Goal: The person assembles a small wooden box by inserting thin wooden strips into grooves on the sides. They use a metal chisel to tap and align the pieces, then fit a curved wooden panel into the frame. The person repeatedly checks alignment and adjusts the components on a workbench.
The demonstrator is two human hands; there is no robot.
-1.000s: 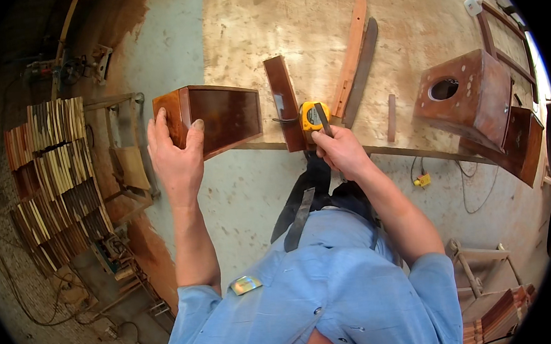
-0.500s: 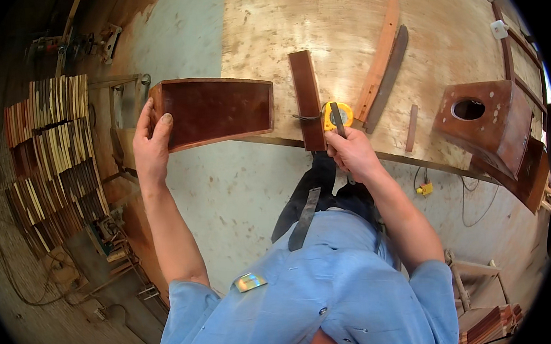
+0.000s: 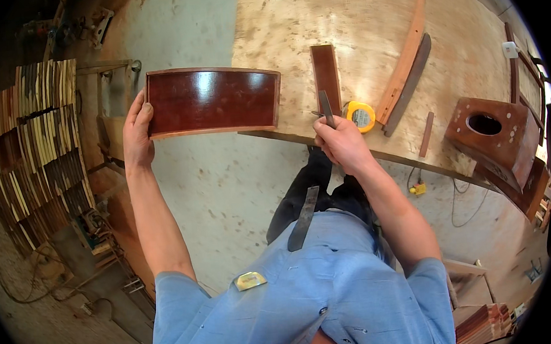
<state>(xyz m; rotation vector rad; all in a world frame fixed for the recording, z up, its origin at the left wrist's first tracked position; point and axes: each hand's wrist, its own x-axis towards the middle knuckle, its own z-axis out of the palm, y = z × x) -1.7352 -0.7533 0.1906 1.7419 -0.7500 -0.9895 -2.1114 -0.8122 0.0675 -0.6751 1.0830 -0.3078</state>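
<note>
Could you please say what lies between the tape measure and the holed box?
In the head view, a light curved strip, a dark curved strip and a short strip lie there.

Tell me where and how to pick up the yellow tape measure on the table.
Probably best from above, pinching the far and near edges of the yellow tape measure. Its labelled face seems turned up, and the reddish-brown strip on its left and curved wooden piece on its right crowd those sides.
</note>
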